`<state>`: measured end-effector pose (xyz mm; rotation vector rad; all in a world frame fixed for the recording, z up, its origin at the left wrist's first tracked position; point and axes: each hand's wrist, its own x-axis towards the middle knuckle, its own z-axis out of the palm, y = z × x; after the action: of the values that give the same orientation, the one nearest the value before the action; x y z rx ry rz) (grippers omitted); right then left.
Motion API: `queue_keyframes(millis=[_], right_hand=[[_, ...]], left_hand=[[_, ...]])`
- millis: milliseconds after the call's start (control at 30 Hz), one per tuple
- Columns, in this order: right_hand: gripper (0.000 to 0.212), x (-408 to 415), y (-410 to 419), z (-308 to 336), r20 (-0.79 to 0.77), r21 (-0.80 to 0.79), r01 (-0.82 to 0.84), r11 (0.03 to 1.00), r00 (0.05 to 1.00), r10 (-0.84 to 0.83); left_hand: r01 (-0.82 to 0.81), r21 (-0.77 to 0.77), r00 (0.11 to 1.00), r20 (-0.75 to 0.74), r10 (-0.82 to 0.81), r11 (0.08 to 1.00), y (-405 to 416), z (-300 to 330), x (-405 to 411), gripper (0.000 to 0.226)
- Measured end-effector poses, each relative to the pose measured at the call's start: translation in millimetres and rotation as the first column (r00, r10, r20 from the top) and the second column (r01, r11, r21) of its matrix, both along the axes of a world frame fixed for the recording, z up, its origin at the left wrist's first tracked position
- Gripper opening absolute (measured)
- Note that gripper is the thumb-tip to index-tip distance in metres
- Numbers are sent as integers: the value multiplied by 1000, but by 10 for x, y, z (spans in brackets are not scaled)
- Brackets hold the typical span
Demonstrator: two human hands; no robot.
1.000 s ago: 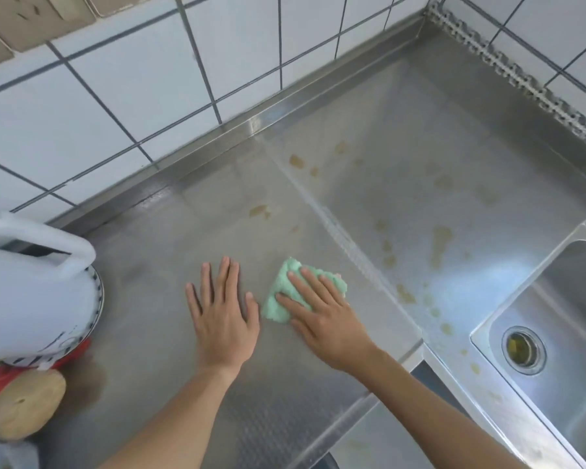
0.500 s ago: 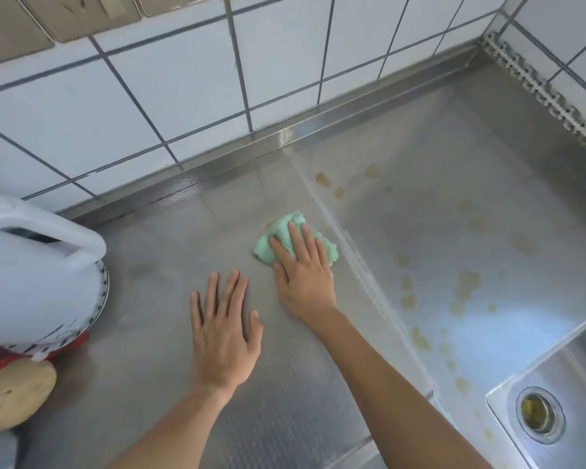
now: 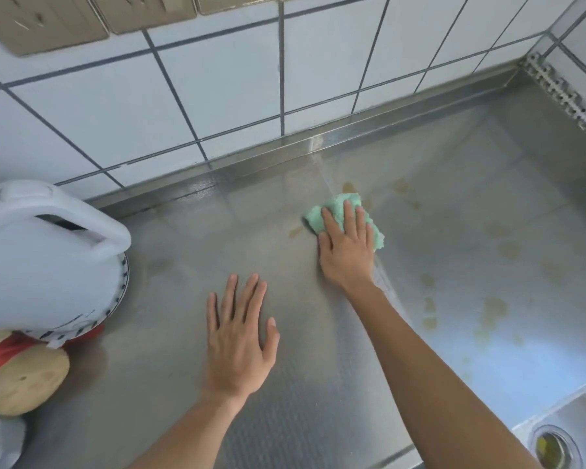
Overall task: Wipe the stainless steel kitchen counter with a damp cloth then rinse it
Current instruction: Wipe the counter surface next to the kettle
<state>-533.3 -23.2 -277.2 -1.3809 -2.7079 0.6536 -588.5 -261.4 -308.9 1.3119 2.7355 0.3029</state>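
Pressing green cloth [image 3: 344,214] flat, right hand [image 3: 347,255] on counter [image 3: 190,252].

There were two hands, left hand [image 3: 238,346] and right hand [image 3: 347,247], one green cloth [image 3: 335,208], one white jug [image 3: 44,255], one sink drain [image 3: 552,446], and two beige wall plates [image 3: 44,22] above one bench [image 3: 183,265].

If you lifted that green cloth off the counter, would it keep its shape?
Probably not. The green cloth lies crumpled with ragged edges under the right hand, so it likely droops. It looks thin, so probably light, and should slide easily on the steel counter.
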Motion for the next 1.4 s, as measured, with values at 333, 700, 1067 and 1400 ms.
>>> queue_keyframes(millis=[333,700,1067,1400], right_hand=[[46,851,-421,-31,-14,53,-548,835,836,549],[55,-925,78,39,53,24,-111,994,993,110],[45,1034,-763,52,-36,47,-131,990,990,133],[47,555,-1354,-6,1,49,-14,999,1000,14]], left_hand=[[4,7,1000,-10,-4,1000,5,8,1,60],[3,29,999,-36,-2,1000,-5,-89,-12,60],[-10,47,999,-39,11,999,26,-49,8,62],[21,23,1000,-16,-21,1000,-8,-13,13,64]])
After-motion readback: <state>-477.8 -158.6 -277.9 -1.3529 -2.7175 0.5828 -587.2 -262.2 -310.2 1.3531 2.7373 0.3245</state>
